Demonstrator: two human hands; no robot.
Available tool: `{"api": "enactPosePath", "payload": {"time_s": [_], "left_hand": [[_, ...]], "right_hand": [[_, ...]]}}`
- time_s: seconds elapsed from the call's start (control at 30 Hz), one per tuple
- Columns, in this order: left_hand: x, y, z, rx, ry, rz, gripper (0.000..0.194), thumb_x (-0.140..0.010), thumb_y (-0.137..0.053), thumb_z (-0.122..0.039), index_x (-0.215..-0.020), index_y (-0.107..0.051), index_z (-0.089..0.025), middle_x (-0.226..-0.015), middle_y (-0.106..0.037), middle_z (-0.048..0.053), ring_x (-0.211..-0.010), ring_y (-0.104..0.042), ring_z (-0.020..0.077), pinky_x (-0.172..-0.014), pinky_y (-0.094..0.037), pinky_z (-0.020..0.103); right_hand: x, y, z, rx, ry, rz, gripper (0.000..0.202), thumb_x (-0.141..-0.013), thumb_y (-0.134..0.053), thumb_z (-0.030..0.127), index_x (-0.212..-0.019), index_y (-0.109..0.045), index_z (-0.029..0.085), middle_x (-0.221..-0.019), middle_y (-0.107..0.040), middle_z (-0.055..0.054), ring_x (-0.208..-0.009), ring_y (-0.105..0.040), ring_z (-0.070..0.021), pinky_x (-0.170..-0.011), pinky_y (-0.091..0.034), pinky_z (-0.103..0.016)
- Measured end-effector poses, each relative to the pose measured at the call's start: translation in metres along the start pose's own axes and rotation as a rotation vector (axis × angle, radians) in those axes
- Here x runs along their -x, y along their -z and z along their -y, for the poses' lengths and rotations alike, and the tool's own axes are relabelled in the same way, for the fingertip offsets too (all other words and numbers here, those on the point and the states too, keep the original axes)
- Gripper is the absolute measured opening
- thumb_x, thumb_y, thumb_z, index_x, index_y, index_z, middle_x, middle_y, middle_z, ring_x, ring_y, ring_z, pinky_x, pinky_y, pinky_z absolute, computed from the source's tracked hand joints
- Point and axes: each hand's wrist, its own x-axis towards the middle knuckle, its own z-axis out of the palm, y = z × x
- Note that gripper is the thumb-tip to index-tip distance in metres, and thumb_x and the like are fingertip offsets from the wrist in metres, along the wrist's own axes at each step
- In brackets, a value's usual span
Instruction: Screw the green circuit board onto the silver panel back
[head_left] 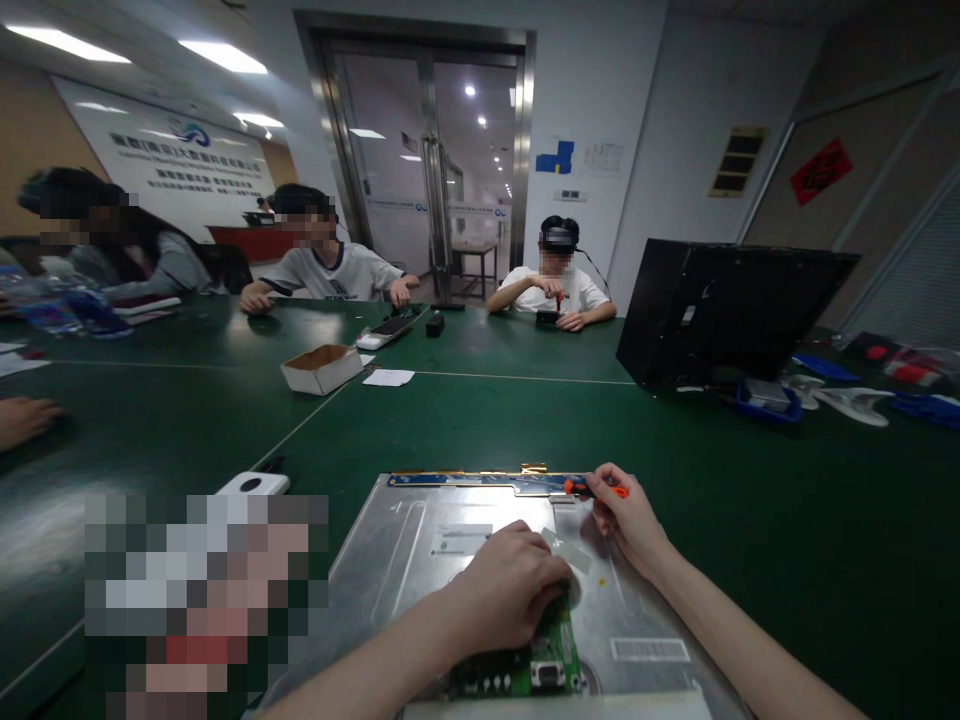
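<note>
A silver metal panel (405, 560) lies flat in front of me, with a long thin blue circuit strip (450, 481) along its far edge. My right hand (626, 510) is closed on an orange and black screwdriver (577, 487), held near the strip's right end. Over a green circuit board (559, 650) at the panel's near side rests my left hand (517, 580), its fingers curled down at the board's upper edge. Whatever those fingertips may hold is hidden. A strip of clear tape (568, 551) lies just right of my left hand.
A white open box (322, 372) and a paper slip (388, 378) sit farther back on the green table (480, 420). A large black casing (720, 315) stands at the right, near a blue tray (769, 400). Several people sit around the table.
</note>
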Motion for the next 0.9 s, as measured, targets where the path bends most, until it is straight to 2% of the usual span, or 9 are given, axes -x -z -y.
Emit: {"api": "enactPosePath", "payload": {"time_s": [0.17,0.37,0.6,0.8,0.9], "left_hand": [[-0.002,0.001,-0.002,-0.038,0.013,0.006,0.016,-0.086,-0.063,-0.006,-0.088,-0.07,-0.021,-0.08,-0.073,0.0,-0.079,-0.069,0.0199,-0.074,-0.041,0.03],[-0.002,-0.005,-0.001,-0.037,0.024,-0.015,0.018,-0.093,-0.061,-0.008,-0.087,-0.071,-0.021,-0.078,-0.073,-0.001,-0.076,-0.069,0.0191,-0.076,-0.041,0.031],[-0.002,-0.007,0.003,-0.035,0.012,-0.066,0.019,-0.093,-0.059,-0.009,-0.088,-0.072,-0.023,-0.079,-0.074,0.0,-0.078,-0.07,0.0185,-0.076,-0.043,0.03],[-0.002,-0.009,0.006,-0.086,-0.023,-0.09,0.021,-0.09,-0.06,-0.007,-0.089,-0.074,-0.023,-0.079,-0.075,0.0,-0.077,-0.07,0.0187,-0.073,-0.044,0.028],[-0.003,-0.009,0.006,-0.102,-0.034,-0.093,0.02,-0.088,-0.062,-0.006,-0.087,-0.074,-0.023,-0.078,-0.074,-0.001,-0.076,-0.07,0.0184,-0.072,-0.044,0.028]], "right_hand": [[0.0,-0.002,0.002,0.005,0.0,0.001,0.06,-0.056,-0.087,0.068,-0.069,-0.051,0.022,-0.04,-0.045,0.012,-0.031,-0.038,-0.0049,-0.031,-0.029,-0.014],[0.0,-0.001,0.001,0.017,0.004,0.002,0.058,-0.058,-0.086,0.067,-0.071,-0.051,0.023,-0.04,-0.046,0.011,-0.031,-0.04,-0.006,-0.031,-0.027,-0.015],[0.0,-0.002,0.003,0.039,0.021,-0.002,0.056,-0.06,-0.085,0.067,-0.073,-0.052,0.023,-0.041,-0.047,0.011,-0.033,-0.041,-0.0067,-0.032,-0.029,-0.016],[0.003,-0.003,0.024,0.085,0.107,-0.019,0.057,-0.054,-0.088,0.06,-0.08,-0.053,0.023,-0.056,-0.057,0.008,-0.039,-0.047,-0.0078,-0.035,-0.036,-0.018],[0.007,-0.005,0.04,0.143,0.175,-0.018,0.055,-0.054,-0.09,0.054,-0.082,-0.054,0.023,-0.055,-0.057,0.008,-0.041,-0.049,-0.0096,-0.037,-0.039,-0.019]]}}
